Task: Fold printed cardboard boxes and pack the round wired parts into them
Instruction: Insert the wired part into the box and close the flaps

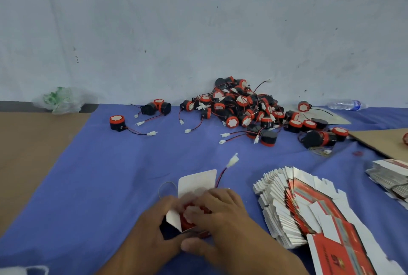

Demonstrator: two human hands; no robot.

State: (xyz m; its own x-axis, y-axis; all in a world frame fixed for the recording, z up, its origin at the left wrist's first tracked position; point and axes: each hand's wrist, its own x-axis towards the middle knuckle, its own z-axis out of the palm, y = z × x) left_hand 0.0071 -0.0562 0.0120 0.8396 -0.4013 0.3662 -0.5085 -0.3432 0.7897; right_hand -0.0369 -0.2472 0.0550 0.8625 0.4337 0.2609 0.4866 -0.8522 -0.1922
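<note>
blue cloth point(99, 175) covers most of the worktop point(15, 106), with a brown cardboard sheet point(28, 153) along its left side. at the near edge both hands work on one box point(196, 182), whose white flap stands open toward the wall; the hands hide the rest of it. the left hand point(152, 228) has its grip closed around the box's left side, fingers curled over the edge. the right hand point(225, 215) bends its fingers over the round part point(187, 219) sitting in the mouth of the box, thumb against the near side. its fingertips are blurred, so the exact hold is hard to read. the part's red and black wire point(220, 177) sticks out beside the flap and ends in a white plug point(233, 161). a thin rubber band point(165, 188) lies just left of the flap.

just right of the hands lies a fanned stack of flat boxes point(298, 208). a second stack point(390, 177) sits at the right edge, near another cardboard sheet point(382, 142). against the wall a pile of parts point(242, 106) lies tangled with wires and plugs, with a few loose parts point(117, 122) to its left. a clear plastic bag point(61, 100) sits far left, and a water bottle point(346, 105) lies far right.
</note>
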